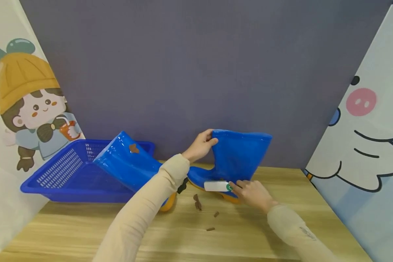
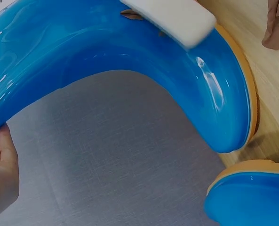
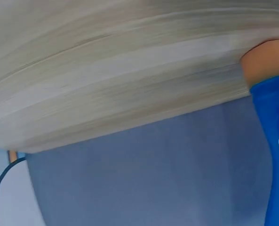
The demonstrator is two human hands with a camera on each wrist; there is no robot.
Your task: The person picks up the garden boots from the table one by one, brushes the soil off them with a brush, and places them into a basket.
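A blue rain boot [image 1: 240,153] with an orange sole stands upright on the wooden table. My left hand [image 1: 201,145] grips the upper edge of its shaft, thumb toward me. In my right hand [image 1: 253,193] is a white brush [image 1: 216,186] with a green mark near the fingers; it lies against the boot's side, low near the ankle. The left wrist view shows the white brush [image 2: 177,19] over the blue surface, with a brown smear [image 2: 131,14] beside it. Bristles are mostly hidden. In the right wrist view no hand shows, only part of the boot [image 3: 275,141].
A second blue boot [image 1: 131,163] with a brown patch leans left across a blue plastic basket [image 1: 36,187]. Brown scraps [image 1: 197,203] lie on the table [image 1: 249,240] in front of the boots. A grey panel [image 1: 196,72] stands close behind, with printed side panels left and right.
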